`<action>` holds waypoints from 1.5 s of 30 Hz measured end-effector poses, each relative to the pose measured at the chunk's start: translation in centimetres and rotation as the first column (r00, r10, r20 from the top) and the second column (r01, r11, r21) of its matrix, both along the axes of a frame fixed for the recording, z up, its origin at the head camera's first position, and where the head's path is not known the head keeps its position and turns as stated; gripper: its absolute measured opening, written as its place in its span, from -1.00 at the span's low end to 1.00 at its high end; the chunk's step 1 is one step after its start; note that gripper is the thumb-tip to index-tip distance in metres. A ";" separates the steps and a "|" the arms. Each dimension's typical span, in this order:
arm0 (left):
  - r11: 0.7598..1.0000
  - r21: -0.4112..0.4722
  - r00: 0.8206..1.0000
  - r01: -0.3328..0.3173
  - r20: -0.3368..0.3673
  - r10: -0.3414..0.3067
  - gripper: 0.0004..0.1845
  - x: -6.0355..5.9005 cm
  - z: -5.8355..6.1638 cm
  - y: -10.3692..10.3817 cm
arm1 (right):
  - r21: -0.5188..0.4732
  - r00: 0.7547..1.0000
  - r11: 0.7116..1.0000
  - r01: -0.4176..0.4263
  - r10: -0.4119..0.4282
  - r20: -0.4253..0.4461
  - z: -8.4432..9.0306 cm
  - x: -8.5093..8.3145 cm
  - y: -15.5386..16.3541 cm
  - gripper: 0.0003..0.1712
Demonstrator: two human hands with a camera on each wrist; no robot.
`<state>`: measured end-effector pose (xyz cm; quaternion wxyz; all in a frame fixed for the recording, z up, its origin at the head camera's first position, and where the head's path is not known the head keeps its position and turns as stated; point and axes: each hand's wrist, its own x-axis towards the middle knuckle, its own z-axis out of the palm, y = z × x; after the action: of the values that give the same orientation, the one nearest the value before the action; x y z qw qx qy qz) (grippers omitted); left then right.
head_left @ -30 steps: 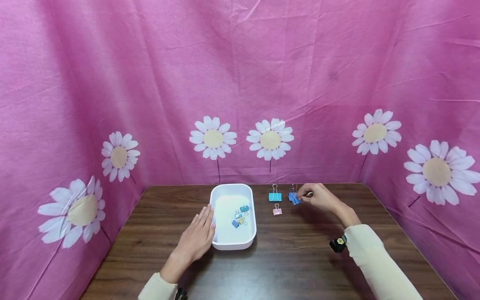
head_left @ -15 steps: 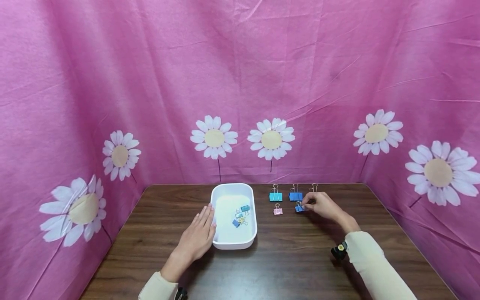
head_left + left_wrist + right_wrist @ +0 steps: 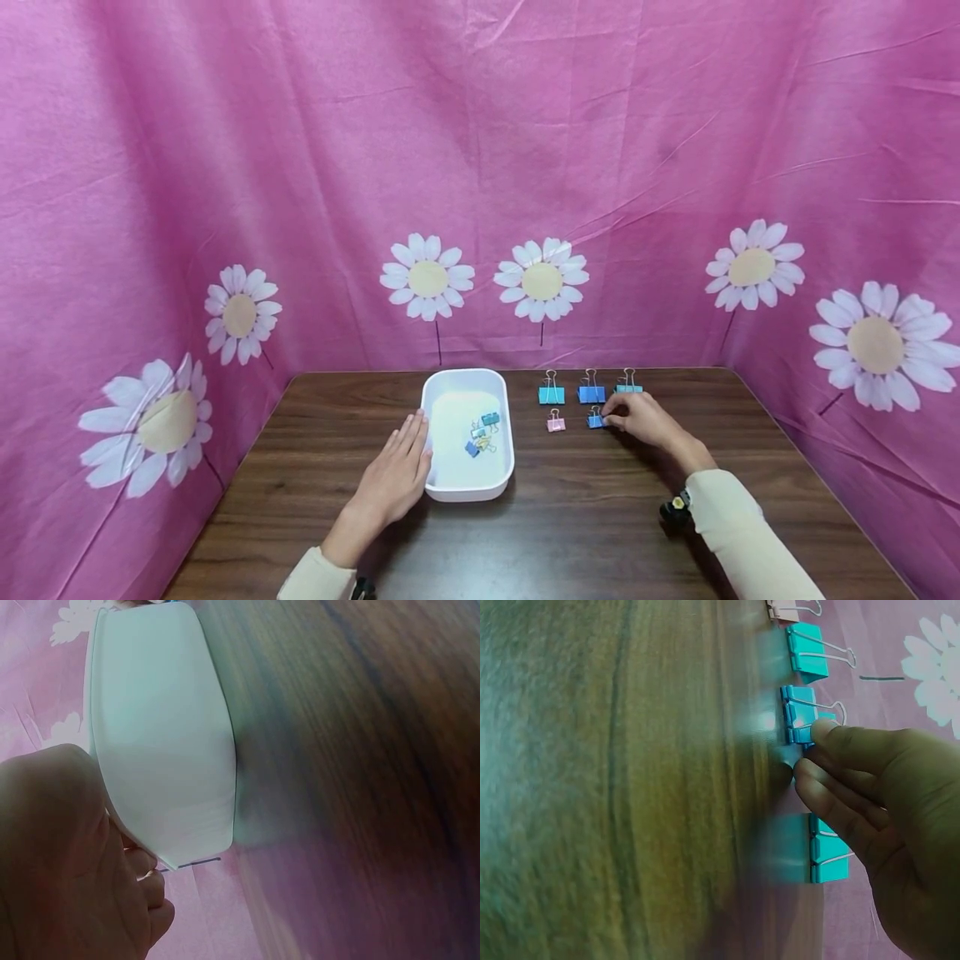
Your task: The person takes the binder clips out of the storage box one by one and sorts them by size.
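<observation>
A small blue binder clip (image 3: 595, 422) stands on the table beside my right hand (image 3: 643, 419). In the right wrist view the thumb of this hand overlaps the blue clip's edge, and a small gap parts the thumb from the index finger. My left hand (image 3: 395, 468) lies with straight fingers against the left wall of a white tray (image 3: 432, 487). Inside the tray are several small binder clips, among them a teal clip (image 3: 490, 418) and a blue clip (image 3: 472, 450). Behind the small blue clip stands a larger blue binder clip (image 3: 591, 394).
A large teal clip (image 3: 551, 396) and a small pink clip (image 3: 556, 425) stand left of the blue ones. Another teal clip (image 3: 628, 388) is partly behind my right hand. A pink flowered cloth (image 3: 480, 183) hangs behind the wooden table (image 3: 570, 533).
My right hand has brought the small blue clip from in front of the larger blue clip down toward me and set it on the table, then nudged it slightly left. The left hand has stayed still.
</observation>
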<state>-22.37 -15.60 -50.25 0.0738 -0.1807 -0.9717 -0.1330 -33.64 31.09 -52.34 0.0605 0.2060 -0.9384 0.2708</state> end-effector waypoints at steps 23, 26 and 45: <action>1.000 0.005 1.000 -0.001 0.020 0.001 -0.38 0.0 0.0 -0.1 | -0.008 0.978 0.978 -0.210 0.210 -0.001 6.5 -1.9 -4.2 -0.95; 1.000 0.008 1.000 0.002 0.026 -0.002 -0.38 0.1 0.1 -0.1 | -0.040 0.968 0.968 -0.248 0.249 0.038 7.9 -2.2 -6.1 -0.94; 1.000 0.014 1.000 0.000 0.016 0.000 -0.38 0.0 0.1 0.1 | -0.016 0.868 0.880 -0.476 0.472 0.153 11.4 -4.6 -17.2 -0.93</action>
<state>-22.36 -15.54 -50.19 0.0671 -0.1792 -0.9713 -0.1411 -38.26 13.89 -40.94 -0.0820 0.4091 -0.8640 0.2819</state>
